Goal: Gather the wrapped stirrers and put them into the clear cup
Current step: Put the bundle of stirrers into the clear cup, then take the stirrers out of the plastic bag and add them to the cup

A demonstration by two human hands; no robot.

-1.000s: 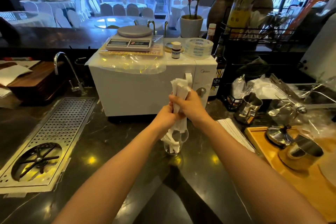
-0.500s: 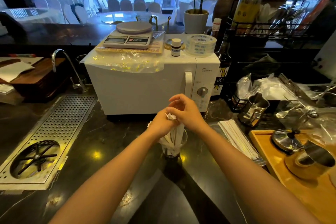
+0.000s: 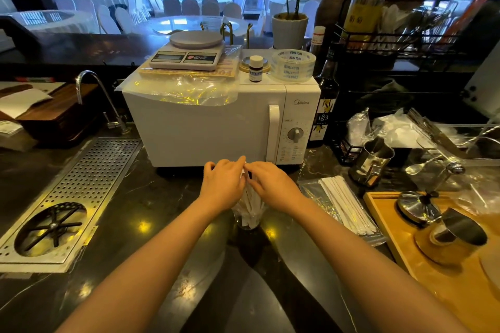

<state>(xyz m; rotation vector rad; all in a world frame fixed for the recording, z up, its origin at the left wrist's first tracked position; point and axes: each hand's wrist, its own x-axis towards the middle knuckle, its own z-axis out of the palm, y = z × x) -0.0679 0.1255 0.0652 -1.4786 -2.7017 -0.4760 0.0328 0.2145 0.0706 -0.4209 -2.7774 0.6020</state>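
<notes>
A clear cup (image 3: 247, 220) stands on the dark counter in front of the microwave. A bundle of white paper-wrapped stirrers (image 3: 250, 204) stands inside it, tops fanned out. My left hand (image 3: 223, 185) and my right hand (image 3: 272, 184) rest on the tops of that bundle, fingers curled over the wrapper ends and touching them. The hands hide the upper ends of the stirrers and the cup's rim. More wrapped stirrers (image 3: 347, 204) lie flat in a row on a clear plastic sheet to the right of the cup.
A white microwave (image 3: 205, 130) stands just behind the cup with a scale, small bottle and tape roll on top. A perforated metal drain tray (image 3: 81, 184) lies at left. At right are steel pitchers (image 3: 374, 161) and a wooden tray (image 3: 400, 232).
The bundle was held high above the cup a second ago. Both hands have lowered it into the cup and now press on its top ends.
</notes>
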